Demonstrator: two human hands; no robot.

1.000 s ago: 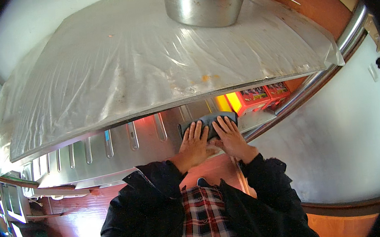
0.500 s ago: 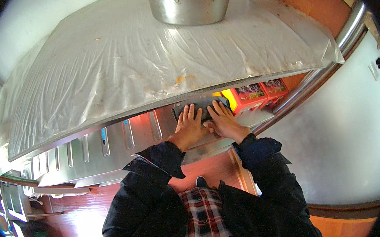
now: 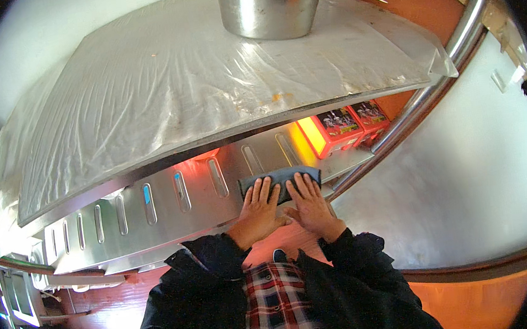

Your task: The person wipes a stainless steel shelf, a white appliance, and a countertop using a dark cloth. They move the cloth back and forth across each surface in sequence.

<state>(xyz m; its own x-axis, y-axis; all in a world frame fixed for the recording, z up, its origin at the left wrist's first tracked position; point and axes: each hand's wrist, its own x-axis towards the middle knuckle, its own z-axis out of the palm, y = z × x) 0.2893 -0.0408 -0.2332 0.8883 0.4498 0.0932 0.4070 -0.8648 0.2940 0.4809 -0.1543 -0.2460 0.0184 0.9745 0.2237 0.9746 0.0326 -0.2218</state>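
Observation:
A folded dark grey cloth point(image 3: 283, 189) lies on the slotted stainless-steel shelf point(image 3: 198, 193), close to its front edge. My left hand point(image 3: 257, 213) presses flat on the left part of the cloth, fingers stretched out. Beside it, my right hand point(image 3: 311, 204) lies on the right part, its fingers spread too. The thumbs point toward each other. Neither hand is wrapped round the cloth.
Above the shelf's back overhangs a tabletop point(image 3: 205, 87) covered in clear plastic, bearing a steel pot point(image 3: 269, 10) with dark-handled things inside. Red-and-yellow containers point(image 3: 338, 130) stand on the shelf's right. A metal rail point(image 3: 419, 100) curves along the right side.
Both hands have drawn the cloth toward me, from beneath the tabletop's edge to the shelf's front. Slots formerly hidden behind it now show. The view has shifted slightly.

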